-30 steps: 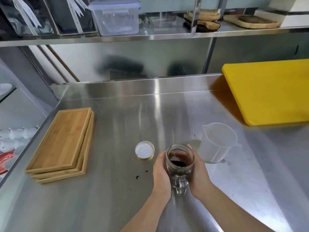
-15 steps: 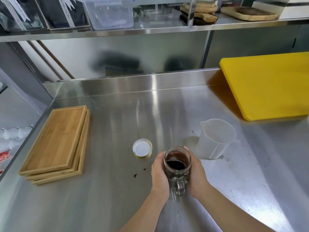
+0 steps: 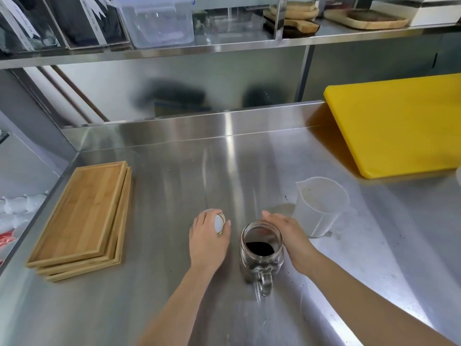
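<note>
Head view: the glass jar (image 3: 260, 248) stands upright and uncapped on the steel counter (image 3: 174, 183), low of centre; a little dark powder lies at its bottom, and its handle (image 3: 265, 280) points to 6 o'clock, toward the person. At the jar's 9 o'clock the left hand (image 3: 208, 242) curls its fingers round the lid (image 3: 219, 224) and holds it tipped on edge. The right hand (image 3: 290, 233) lies with straight fingers along the jar's 2 o'clock side, gripping nothing; whether it presses the glass I cannot tell.

The jar looks thick-walled and heavy for its size, rigid, smooth enough to slip and breakable on steel; it is best steadied round the body or by the handle while the lid goes on. The lid seems light, thin and stiff; pinch it by the rim and set it level on the mouth.

A translucent measuring jug (image 3: 320, 208) stands at the jar's 2 o'clock; stacked bamboo trays (image 3: 79, 213) lie at 9 o'clock.
</note>
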Action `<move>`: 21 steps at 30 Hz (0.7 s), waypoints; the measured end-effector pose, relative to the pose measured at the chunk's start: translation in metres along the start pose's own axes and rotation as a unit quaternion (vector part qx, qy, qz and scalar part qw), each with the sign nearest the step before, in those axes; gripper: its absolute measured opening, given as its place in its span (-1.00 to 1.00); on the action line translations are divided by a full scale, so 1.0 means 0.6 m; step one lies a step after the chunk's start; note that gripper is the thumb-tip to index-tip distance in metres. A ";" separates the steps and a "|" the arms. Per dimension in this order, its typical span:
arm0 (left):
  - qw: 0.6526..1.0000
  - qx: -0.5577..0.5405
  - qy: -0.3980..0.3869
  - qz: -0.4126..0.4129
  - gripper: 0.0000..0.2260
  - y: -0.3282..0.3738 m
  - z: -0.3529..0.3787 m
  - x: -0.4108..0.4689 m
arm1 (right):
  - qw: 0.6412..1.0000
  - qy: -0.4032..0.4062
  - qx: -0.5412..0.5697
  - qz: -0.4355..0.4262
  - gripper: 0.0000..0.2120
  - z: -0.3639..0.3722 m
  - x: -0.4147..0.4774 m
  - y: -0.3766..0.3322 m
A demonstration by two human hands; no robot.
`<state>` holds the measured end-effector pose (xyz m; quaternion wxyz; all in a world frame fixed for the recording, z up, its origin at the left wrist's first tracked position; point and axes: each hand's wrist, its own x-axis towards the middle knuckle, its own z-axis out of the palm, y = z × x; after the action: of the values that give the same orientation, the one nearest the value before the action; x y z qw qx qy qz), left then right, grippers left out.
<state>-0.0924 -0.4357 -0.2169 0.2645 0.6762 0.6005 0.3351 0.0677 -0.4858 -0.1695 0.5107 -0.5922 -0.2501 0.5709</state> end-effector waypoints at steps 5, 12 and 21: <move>0.975 0.203 -0.090 0.014 -0.61 -0.039 0.000 0.026 | 1.000 -0.011 0.010 -0.007 -0.64 0.001 0.006 -0.001; 0.962 0.239 -0.121 0.045 -0.85 -0.061 -0.002 0.018 | 1.000 -0.024 0.017 -0.012 -0.63 -0.004 0.008 0.003; 0.991 -0.110 -0.047 -0.053 -0.86 0.058 -0.061 0.031 | 0.998 -0.025 0.055 -0.029 -0.67 -0.006 0.007 0.019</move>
<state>-0.0974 -0.4241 -0.1644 0.3823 0.6251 0.5821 0.3525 0.0687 -0.4870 -0.1820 0.5523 -0.5414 -0.2481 0.5833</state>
